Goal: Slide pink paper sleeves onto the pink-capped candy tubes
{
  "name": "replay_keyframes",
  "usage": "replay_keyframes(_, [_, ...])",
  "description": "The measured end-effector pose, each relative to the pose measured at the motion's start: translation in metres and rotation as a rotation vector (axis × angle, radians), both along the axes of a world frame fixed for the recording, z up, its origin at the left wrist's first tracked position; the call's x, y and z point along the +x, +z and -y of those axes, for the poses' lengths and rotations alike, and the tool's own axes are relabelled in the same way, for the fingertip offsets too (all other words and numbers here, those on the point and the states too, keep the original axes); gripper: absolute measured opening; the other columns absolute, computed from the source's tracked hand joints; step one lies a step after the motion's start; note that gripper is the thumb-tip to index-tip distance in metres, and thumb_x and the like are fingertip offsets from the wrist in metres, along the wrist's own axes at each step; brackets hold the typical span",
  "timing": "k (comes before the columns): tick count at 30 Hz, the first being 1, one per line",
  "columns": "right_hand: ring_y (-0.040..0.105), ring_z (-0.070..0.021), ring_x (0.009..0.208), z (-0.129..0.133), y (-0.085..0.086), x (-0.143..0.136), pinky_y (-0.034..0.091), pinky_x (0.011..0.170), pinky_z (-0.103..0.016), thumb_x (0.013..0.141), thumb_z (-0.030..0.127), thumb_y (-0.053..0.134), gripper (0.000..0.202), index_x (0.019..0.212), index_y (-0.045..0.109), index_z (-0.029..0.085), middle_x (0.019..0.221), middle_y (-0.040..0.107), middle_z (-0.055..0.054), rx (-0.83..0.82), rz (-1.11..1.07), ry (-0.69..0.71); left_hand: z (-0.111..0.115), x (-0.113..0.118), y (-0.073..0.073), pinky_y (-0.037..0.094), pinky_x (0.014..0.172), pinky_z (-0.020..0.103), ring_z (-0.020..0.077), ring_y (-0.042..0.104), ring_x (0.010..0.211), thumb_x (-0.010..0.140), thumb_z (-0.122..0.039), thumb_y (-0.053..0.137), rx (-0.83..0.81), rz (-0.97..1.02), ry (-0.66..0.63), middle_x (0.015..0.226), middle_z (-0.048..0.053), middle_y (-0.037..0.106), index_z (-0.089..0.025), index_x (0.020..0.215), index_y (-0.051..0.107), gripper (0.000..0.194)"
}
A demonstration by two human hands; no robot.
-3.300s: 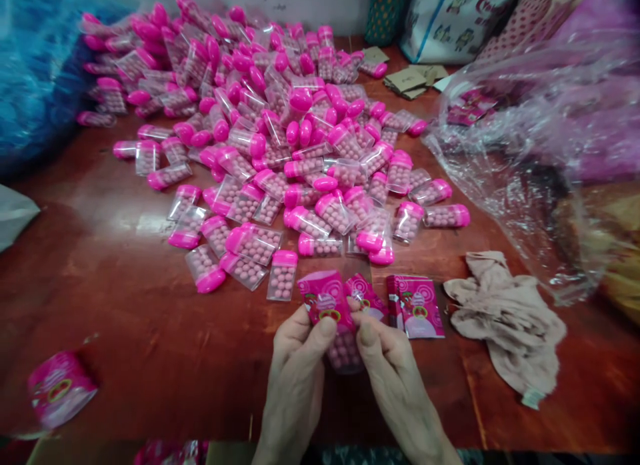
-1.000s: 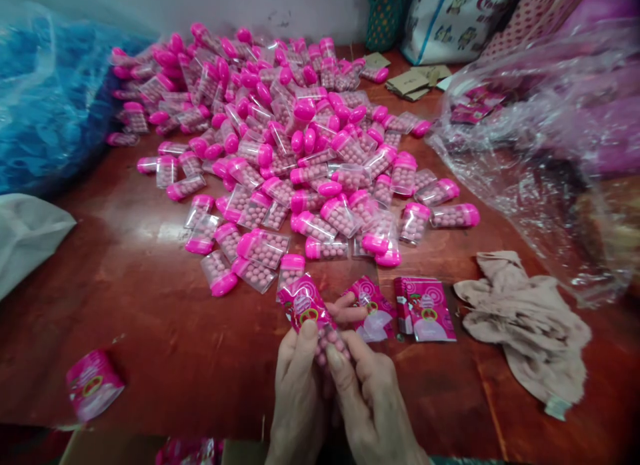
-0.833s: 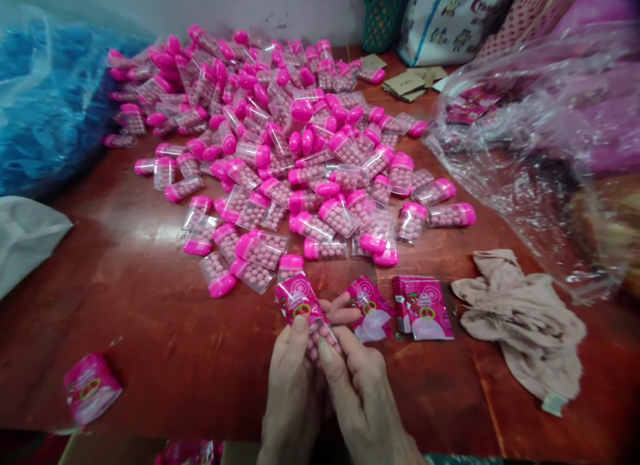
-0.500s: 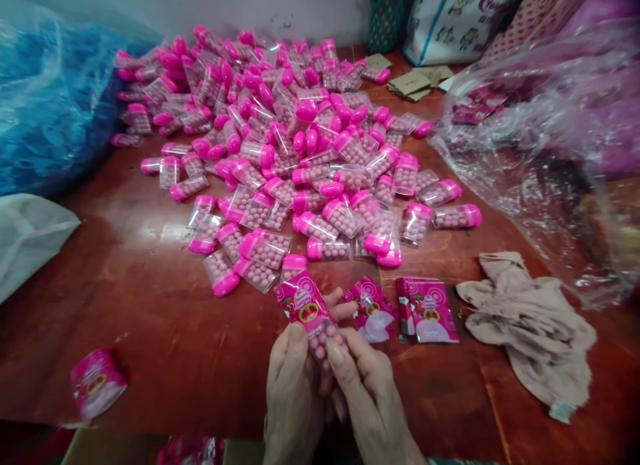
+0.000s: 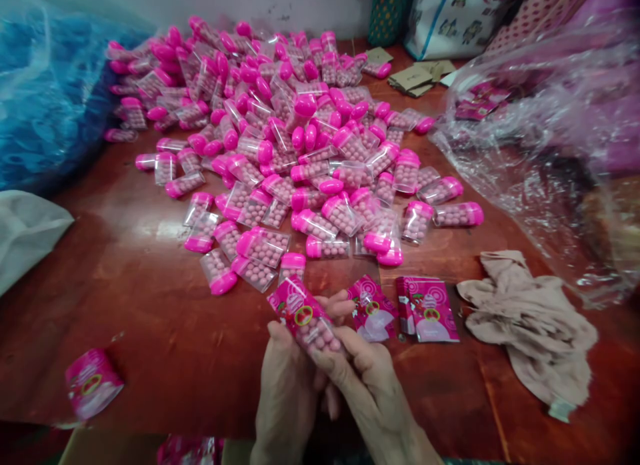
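A clear container of pink balls with a pink printed sleeve [image 5: 304, 315] around its upper part is held tilted between both hands. My left hand [image 5: 287, 385] supports it from the left and beneath, thumb raised beside the sleeve, fingertips showing behind it. My right hand [image 5: 370, 385] pinches the lower end, thumb in front. Just beyond and to the right lie a loose printed sleeve [image 5: 373, 309] and a stack of sleeves [image 5: 433, 311]. A large heap of pink-capped containers [image 5: 300, 138] covers the table's middle and back.
The red-brown table [image 5: 165, 345] carries one separate sleeve [image 5: 93, 383] at front left and a beige cloth [image 5: 535, 331] at right. Blue items in plastic [image 5: 55, 98] stand at back left. A clear plastic bag [image 5: 530, 165], cardboard pieces [image 5: 420, 78] and a white bag [image 5: 457, 18] occupy the back right.
The sleeve and container have tilted further left. My left thumb has lifted off the sleeve, and my right thumb has moved down toward the container's lower end.
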State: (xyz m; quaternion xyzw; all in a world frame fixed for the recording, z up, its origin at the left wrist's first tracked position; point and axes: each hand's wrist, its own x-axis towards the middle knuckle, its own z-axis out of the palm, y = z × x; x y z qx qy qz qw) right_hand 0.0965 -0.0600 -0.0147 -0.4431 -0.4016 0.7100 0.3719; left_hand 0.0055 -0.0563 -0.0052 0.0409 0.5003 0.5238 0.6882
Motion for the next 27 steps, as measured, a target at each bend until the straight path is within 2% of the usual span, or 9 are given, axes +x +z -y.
replay_keyframes(2, [0.045, -0.0049, 0.036, 0.0, -0.001, 0.002, 0.036, 0.038, -0.016, 0.086, 0.039, 0.05, 0.027, 0.084, 0.058, 0.014, 0.056, 0.053, 0.004, -0.006, -0.019, 0.015, -0.003, -0.001, 0.001, 0.038, 0.028, 0.016, 0.0029, 0.04, 0.031, 0.076, -0.045, 0.058, 0.023, -0.049, 0.016, 0.088, 0.008, 0.07, -0.017, 0.09, 0.067, 0.033])
replay_keyframes(4, [0.047, -0.0057, 0.036, 0.0, -0.001, 0.003, 0.037, 0.037, -0.016, 0.085, 0.04, 0.052, 0.028, 0.083, 0.059, 0.013, 0.056, 0.055, 0.003, -0.009, -0.028, 0.0, -0.006, 0.0, 0.001, 0.033, 0.024, 0.014, 0.0029, 0.038, 0.03, 0.076, -0.038, 0.059, 0.03, -0.064, -0.021, 0.082, 0.008, 0.07, -0.015, 0.086, 0.067, 0.026])
replay_keyframes(8, [0.049, -0.0069, 0.035, -0.004, 0.0, 0.004, 0.039, 0.037, -0.016, 0.083, 0.041, 0.053, 0.03, 0.075, 0.061, 0.013, 0.052, 0.054, 0.003, -0.005, 0.008, -0.031, -0.007, 0.004, 0.001, 0.03, 0.021, 0.013, 0.0021, 0.032, 0.027, 0.075, -0.038, 0.059, -0.003, -0.022, -0.053, 0.066, 0.005, 0.067, -0.013, 0.083, 0.067, 0.027])
replay_keyframes(13, [0.05, -0.0077, 0.037, -0.004, -0.005, 0.002, 0.039, 0.036, -0.016, 0.084, 0.039, 0.053, 0.029, 0.082, 0.063, 0.012, 0.052, 0.054, 0.003, 0.003, 0.027, -0.051, -0.006, 0.004, -0.002, 0.029, 0.02, 0.012, -0.0001, 0.033, 0.026, 0.074, -0.036, 0.06, -0.034, -0.065, -0.03, 0.086, 0.009, 0.069, -0.014, 0.081, 0.063, 0.023])
replay_keyframes(17, [0.05, -0.0075, 0.038, 0.0, -0.011, 0.002, 0.04, 0.036, -0.016, 0.086, 0.038, 0.05, 0.027, 0.083, 0.061, 0.014, 0.053, 0.054, 0.003, 0.023, 0.022, -0.056, -0.006, 0.002, -0.007, 0.031, 0.02, 0.013, 0.0011, 0.035, 0.026, 0.075, -0.035, 0.06, -0.017, -0.03, -0.071, 0.086, 0.009, 0.07, -0.014, 0.082, 0.063, 0.022])
replay_keyframes(21, [0.047, -0.0061, 0.036, 0.003, -0.012, 0.001, 0.037, 0.036, -0.016, 0.091, 0.039, 0.042, 0.031, 0.075, 0.054, 0.015, 0.052, 0.051, 0.003, 0.026, 0.043, -0.018, -0.004, 0.0, -0.011, 0.033, 0.019, 0.016, 0.0033, 0.037, 0.025, 0.075, -0.043, 0.058, 0.013, 0.05, -0.032, 0.08, 0.006, 0.07, -0.017, 0.088, 0.063, 0.029])
replay_keyframes(27, [0.049, -0.0083, 0.038, 0.006, -0.005, -0.001, 0.037, 0.036, -0.017, 0.09, 0.041, 0.042, 0.033, 0.096, 0.06, 0.014, 0.05, 0.048, 0.004, 0.03, 0.154, -0.057, -0.001, 0.002, -0.009, 0.029, 0.021, 0.012, 0.002, 0.043, 0.03, 0.082, -0.038, 0.051, 0.063, -0.065, -0.135, 0.097, 0.011, 0.068, -0.013, 0.082, 0.067, 0.029])
